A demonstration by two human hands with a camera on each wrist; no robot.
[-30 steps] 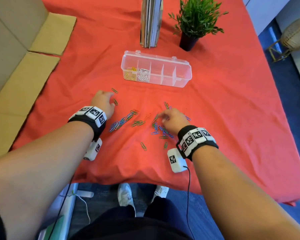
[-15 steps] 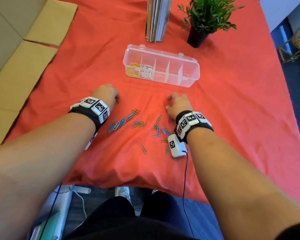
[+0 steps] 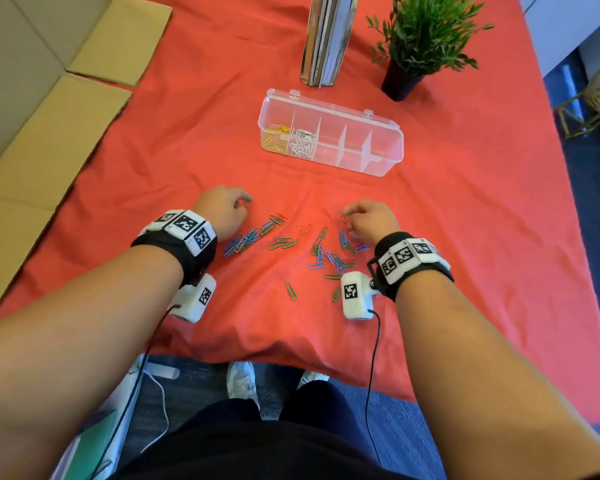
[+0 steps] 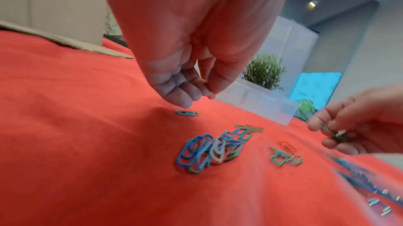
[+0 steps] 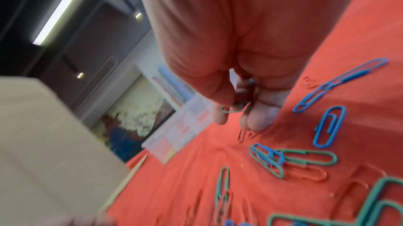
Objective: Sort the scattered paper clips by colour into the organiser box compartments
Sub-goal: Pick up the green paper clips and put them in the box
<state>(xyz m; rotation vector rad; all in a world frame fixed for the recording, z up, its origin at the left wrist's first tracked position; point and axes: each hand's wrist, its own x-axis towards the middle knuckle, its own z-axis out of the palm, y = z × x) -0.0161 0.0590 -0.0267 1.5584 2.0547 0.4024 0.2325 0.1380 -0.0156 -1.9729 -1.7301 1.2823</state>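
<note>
Over red cloth (image 3: 187, 161): right hand (image 5: 235, 67) pinching green clip (image 5: 234, 108), hidden overhead; left hand (image 4: 196, 57) curling, contents unclear.

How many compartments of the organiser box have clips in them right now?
2 in the organiser box: the leftmost holds yellow clips, the one beside it white clips. The rest look empty.

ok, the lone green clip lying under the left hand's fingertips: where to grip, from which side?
Likely from straight above: the green clip lies flat on the red cloth, apart from the pile. Pinch across its two long sides mid-length with the left hand.
</note>
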